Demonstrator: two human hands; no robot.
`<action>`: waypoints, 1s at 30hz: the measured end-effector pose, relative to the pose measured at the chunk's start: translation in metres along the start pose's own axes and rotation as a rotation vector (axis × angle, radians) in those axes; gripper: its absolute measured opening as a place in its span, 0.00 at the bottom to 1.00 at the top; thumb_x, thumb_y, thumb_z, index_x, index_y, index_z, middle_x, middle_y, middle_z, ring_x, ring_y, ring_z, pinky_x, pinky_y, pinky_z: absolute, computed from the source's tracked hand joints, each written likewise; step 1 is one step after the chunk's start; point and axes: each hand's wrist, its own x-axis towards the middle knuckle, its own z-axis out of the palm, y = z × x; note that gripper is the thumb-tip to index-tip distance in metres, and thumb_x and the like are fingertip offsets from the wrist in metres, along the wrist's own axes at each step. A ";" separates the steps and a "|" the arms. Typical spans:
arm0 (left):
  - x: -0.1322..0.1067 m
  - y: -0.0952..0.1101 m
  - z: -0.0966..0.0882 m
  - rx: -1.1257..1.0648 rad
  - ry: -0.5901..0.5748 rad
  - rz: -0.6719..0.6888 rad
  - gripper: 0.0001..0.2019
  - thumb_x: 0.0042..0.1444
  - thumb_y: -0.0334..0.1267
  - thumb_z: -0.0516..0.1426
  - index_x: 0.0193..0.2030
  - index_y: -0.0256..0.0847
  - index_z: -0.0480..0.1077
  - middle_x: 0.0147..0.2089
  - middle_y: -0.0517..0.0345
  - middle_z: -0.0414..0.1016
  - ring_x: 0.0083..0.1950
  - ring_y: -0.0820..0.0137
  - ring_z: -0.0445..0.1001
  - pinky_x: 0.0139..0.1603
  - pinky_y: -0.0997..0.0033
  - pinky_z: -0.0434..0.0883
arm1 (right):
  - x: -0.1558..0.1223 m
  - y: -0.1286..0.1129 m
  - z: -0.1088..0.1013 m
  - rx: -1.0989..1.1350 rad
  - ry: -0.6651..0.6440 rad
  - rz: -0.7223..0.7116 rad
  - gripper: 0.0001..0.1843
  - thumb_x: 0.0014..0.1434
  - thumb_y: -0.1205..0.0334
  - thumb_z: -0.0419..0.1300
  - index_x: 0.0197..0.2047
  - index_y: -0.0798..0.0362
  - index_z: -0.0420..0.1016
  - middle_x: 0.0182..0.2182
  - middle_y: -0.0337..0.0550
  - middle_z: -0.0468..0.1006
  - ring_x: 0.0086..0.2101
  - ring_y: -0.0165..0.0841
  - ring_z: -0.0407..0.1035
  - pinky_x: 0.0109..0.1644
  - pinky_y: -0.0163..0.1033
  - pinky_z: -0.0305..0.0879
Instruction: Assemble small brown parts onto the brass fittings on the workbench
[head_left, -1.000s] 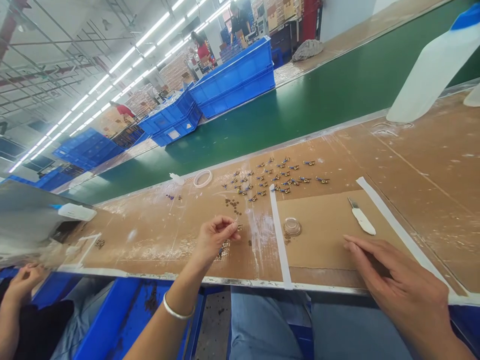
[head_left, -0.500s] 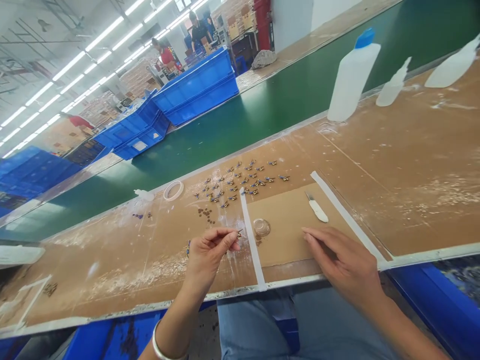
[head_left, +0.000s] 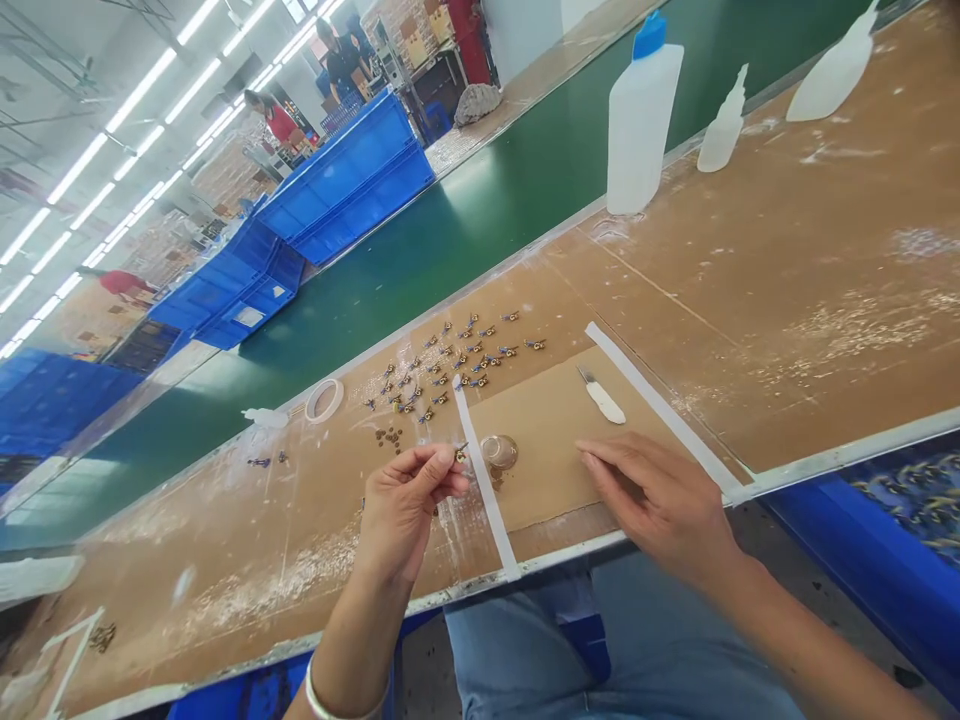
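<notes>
Brown worktop runs across the view, scuffed and spotted white; beyond it lie a green belt and stacked blue crates.

Left hand: thumb and fingers pinch a small part, which is raised at the hand's 2 o'clock. Its finer detail is too small to read.

Right hand: fingers slightly bent, thumb tip close to the forefinger, over the cardboard sheet. Whether anything sits between those fingertips cannot be told.

Knife, white-handled, lies on the sheet at the right hand's 11 o'clock. Clear dish stands at the left hand's 2 o'clock, just beside a white strip.

From the left hand: dark discs near 12, scattered blue-and-gold pieces between 12 and 1, tape roll at 11.

Large bottle, blue-capped, stands upright at the right hand's 12 o'clock, well apart.
</notes>
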 end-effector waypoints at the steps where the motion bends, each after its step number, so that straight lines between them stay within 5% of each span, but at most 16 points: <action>1: 0.000 0.001 0.000 -0.020 -0.001 -0.024 0.14 0.39 0.42 0.72 0.29 0.35 0.79 0.24 0.56 0.79 0.23 0.75 0.75 0.27 0.77 0.73 | 0.000 0.000 0.000 0.002 -0.001 -0.004 0.12 0.60 0.73 0.59 0.47 0.52 0.73 0.34 0.43 0.80 0.35 0.31 0.75 0.42 0.38 0.73; 18: -0.001 0.001 -0.001 -0.029 0.079 -0.109 0.17 0.36 0.43 0.73 0.28 0.35 0.75 0.25 0.59 0.78 0.23 0.77 0.75 0.26 0.79 0.73 | -0.002 0.002 0.000 -0.023 -0.004 -0.007 0.12 0.60 0.72 0.59 0.47 0.52 0.73 0.34 0.43 0.80 0.35 0.31 0.75 0.42 0.37 0.71; 25: -0.003 -0.008 -0.003 0.506 0.111 0.282 0.08 0.49 0.43 0.66 0.33 0.41 0.79 0.27 0.60 0.80 0.30 0.69 0.78 0.36 0.70 0.74 | -0.001 0.002 -0.001 0.003 -0.017 0.017 0.10 0.61 0.71 0.57 0.46 0.52 0.74 0.33 0.42 0.80 0.34 0.30 0.75 0.41 0.37 0.71; 30: -0.003 -0.007 0.001 0.929 0.002 0.578 0.06 0.57 0.41 0.60 0.33 0.46 0.79 0.29 0.61 0.79 0.33 0.69 0.76 0.40 0.71 0.71 | 0.001 0.001 -0.001 0.003 -0.019 0.023 0.10 0.61 0.72 0.57 0.45 0.52 0.74 0.33 0.42 0.80 0.34 0.30 0.74 0.41 0.37 0.71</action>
